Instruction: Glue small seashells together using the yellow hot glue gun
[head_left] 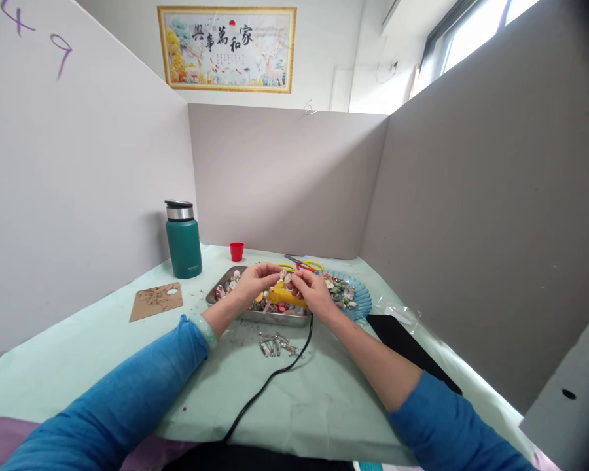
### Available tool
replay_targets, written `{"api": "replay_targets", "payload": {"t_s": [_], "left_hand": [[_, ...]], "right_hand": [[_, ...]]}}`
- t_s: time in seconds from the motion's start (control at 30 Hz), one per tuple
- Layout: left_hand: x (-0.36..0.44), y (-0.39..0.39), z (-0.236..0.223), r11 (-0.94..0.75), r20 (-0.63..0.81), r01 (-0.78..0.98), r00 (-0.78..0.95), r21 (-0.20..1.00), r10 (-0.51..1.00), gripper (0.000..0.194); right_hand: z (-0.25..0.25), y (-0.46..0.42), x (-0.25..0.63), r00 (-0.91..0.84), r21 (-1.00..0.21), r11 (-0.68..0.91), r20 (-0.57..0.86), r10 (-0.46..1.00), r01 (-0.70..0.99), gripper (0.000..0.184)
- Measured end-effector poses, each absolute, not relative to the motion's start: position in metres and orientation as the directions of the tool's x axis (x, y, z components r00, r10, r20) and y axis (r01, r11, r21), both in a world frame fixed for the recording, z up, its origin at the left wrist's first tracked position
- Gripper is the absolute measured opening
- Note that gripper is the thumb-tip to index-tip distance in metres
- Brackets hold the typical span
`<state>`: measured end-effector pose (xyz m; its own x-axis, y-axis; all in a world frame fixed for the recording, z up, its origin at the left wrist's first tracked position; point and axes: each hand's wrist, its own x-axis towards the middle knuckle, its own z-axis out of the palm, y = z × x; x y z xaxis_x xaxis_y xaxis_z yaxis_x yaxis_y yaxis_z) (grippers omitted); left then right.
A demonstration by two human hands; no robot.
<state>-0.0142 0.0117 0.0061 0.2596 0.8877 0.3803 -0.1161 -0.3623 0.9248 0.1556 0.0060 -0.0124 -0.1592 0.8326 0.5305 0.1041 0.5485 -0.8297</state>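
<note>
My left hand [261, 282] and my right hand [315, 294] meet above a metal tray [277, 319] filled with seashells. Both are closed in a pinch, and a small pale seashell [283, 276] with brownish marks shows between their fingertips. It is too small to see which fingers bear on it. Beneath my right hand, a yellow glue gun [285, 296] lies across the tray, its nozzle pointing toward the lower left. A black cord [269, 381] runs from it to the table's near edge. Several metal clips or pins [277, 345] lie in front of the tray.
A blue scalloped plate [366, 299] of small shells or stones sits right of the tray. Behind are scissors [310, 265] and a red cup [236, 252]. A green bottle [183, 242] and brown card [156, 302] stand left; a black strip [412, 353] and clear plastic bag [397, 313] lie right.
</note>
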Motion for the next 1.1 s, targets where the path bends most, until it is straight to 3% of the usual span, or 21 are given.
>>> {"api": "replay_targets", "payload": {"t_s": [0.33,0.6,0.87,1.1], "left_hand": [[-0.0134,0.0125,0.0053,-0.41,0.407,-0.034,0.214,0.912,0.888,0.027],[-0.0143,0.0124,0.006,-0.39,0.392,-0.052,0.222,0.919,0.893,0.027],[-0.0133,0.0086,0.0094,-0.4,0.397,-0.041,0.257,0.916,0.881,0.025],[-0.0135,0.012,0.007,-0.397,0.382,0.01,0.253,0.918,0.889,0.027]], "right_hand": [[-0.0136,0.0072,0.1553,-0.18,-0.828,0.553,0.533,0.827,0.094,0.035],[-0.0132,0.0051,0.1559,-0.198,-0.833,0.545,0.521,0.83,0.094,0.031],[-0.0198,0.0112,0.1536,-0.188,-0.792,0.576,0.546,0.817,0.202,0.021],[-0.0163,0.0086,0.1517,-0.158,-0.839,0.531,0.512,0.845,0.121,0.023]]}}
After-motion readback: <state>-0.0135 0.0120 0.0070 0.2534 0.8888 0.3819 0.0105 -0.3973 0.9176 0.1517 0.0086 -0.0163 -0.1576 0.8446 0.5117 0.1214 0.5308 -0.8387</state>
